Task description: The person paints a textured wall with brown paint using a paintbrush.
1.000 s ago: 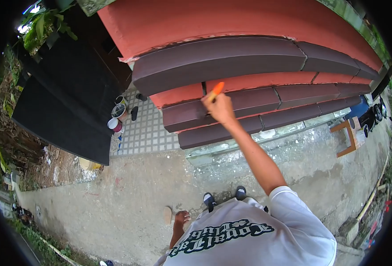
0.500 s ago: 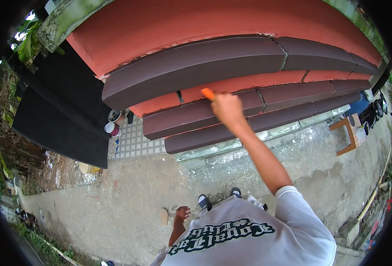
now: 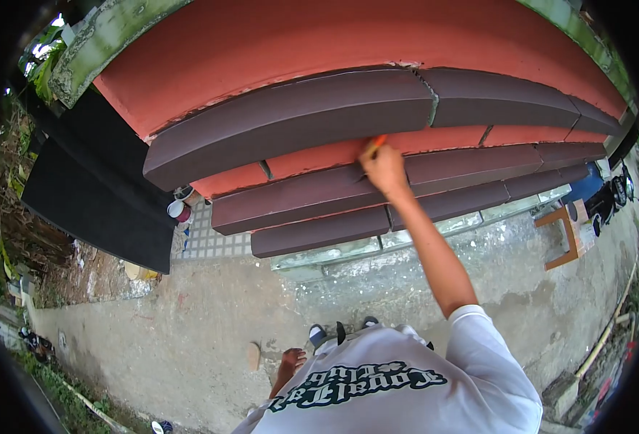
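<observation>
outdoors, a long wall painted red fills the upper view, with stepped dark brown bands running along it and bare concrete ground at its foot.

an orange-handled brush sits against the wall, on the narrow red strip just under the top brown band. only the handle end shows; the bristles are hidden behind the fingers. the right hand is closed around the handle, fingers pressed together on it, arm stretched up to the wall.

judging by the colour, the brown bands look evenly covered along their whole visible length, and the red strip reads solid on both sides of the brush. the line where the red meets the top brown band looks ragged in places, so edge work seems to be what remains; how much, i cannot tell.

the left hand hangs low, well away from the wall; it is too small to tell whether it is spread or curled, and nothing shows in it.

at the wall's left end some paint tins stand on a tiled patch, beside a black panel. toward the wall's right end a wooden stool stands on the concrete.
</observation>
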The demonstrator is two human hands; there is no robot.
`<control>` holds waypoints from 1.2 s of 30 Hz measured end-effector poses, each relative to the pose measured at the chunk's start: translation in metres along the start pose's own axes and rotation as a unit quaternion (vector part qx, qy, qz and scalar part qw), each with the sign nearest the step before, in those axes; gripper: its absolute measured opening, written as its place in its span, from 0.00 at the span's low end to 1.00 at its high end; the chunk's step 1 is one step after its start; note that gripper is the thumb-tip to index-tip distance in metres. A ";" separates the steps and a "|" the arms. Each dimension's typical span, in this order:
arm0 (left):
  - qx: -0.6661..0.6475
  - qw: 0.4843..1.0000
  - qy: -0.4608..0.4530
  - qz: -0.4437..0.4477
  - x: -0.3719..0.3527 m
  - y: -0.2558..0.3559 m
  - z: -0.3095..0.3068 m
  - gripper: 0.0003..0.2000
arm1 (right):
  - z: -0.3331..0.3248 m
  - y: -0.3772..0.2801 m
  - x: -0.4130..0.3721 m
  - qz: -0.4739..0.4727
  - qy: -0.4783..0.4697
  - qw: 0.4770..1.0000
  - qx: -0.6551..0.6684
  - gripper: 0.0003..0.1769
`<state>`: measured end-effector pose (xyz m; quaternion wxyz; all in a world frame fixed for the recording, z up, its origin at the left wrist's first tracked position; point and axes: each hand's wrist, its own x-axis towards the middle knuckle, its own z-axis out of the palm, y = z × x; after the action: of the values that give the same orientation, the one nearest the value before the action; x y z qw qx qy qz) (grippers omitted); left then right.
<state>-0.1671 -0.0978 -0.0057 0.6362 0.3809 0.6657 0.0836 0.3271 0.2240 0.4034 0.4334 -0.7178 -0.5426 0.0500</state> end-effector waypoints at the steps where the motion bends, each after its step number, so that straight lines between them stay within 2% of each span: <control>1: -0.004 1.000 0.005 0.013 -0.008 0.004 0.003 0.21 | -0.016 0.014 0.006 -0.005 0.017 1.000 -0.012 0.17; 2: -0.009 1.000 0.010 0.025 -0.016 0.008 0.006 0.21 | -0.031 0.024 0.010 -0.036 0.048 0.998 -0.030 0.16; 4: -0.149 0.984 -0.011 -0.101 0.018 0.011 0.003 0.21 | -0.052 0.030 0.017 -0.034 0.045 0.991 -0.119 0.14; 5: -0.153 0.981 0.006 -0.116 0.016 0.016 0.004 0.21 | -0.053 0.028 0.018 -0.058 0.050 0.988 -0.138 0.13; 7: -0.155 0.981 0.031 -0.110 0.017 0.036 0.008 0.21 | -0.046 0.017 0.014 -0.104 0.062 0.977 -0.173 0.12; 11: -0.165 0.981 0.062 -0.078 0.009 0.058 0.017 0.19 | 0.011 -0.027 -0.006 -0.166 -0.041 0.961 -0.219 0.08; 14: -0.173 0.980 0.071 -0.062 0.008 0.067 0.023 0.19 | 0.042 -0.069 -0.019 -0.168 -0.066 0.978 -0.103 0.07; 16: -0.179 0.980 0.075 -0.049 -0.002 0.063 0.026 0.18 | 0.057 -0.088 -0.028 -0.160 -0.044 0.986 -0.003 0.11; 19: -0.186 0.977 0.077 -0.069 -0.013 0.048 0.027 0.20 | 0.053 -0.087 -0.033 -0.070 -0.079 0.991 0.082 0.14; 20: -0.184 0.976 0.078 -0.082 -0.015 0.041 0.026 0.20 | 0.067 -0.063 -0.024 -0.077 -0.049 0.984 0.155 0.17; 22: -0.178 0.978 0.064 -0.090 -0.010 0.014 0.019 0.21 | 0.033 -0.037 -0.015 -0.038 -0.050 0.992 0.107 0.18; 25: -0.207 0.972 0.036 -0.101 -0.006 -0.019 0.007 0.22 | -0.011 0.017 0.005 -0.034 -0.001 0.999 0.008 0.19; 27: -0.174 0.977 0.041 -0.116 -0.011 -0.020 0.007 0.22 | -0.037 0.041 0.019 -0.050 0.027 0.997 -0.053 0.18; 28: -0.157 0.979 0.045 -0.124 -0.016 -0.021 0.005 0.22 | -0.045 0.048 0.022 -0.063 0.048 0.994 -0.081 0.17; 32: -0.026 0.999 0.008 -0.047 -0.010 -0.028 -0.008 0.22 | -0.064 0.031 0.025 -0.083 0.030 0.984 -0.156 0.15; 35: -0.199 0.974 0.031 -0.099 0.010 -0.026 -0.018 0.21 | -0.049 0.012 0.017 -0.096 -0.004 0.974 -0.204 0.13; 36: -0.204 0.974 0.029 -0.096 0.006 -0.022 -0.023 0.21 | -0.040 0.006 0.014 -0.109 -0.014 0.970 -0.218 0.11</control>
<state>-0.1958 -0.1008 -0.0195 0.6861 0.1744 0.6862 0.1669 0.3590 0.2129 0.4301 0.2615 -0.7305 -0.6217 -0.1067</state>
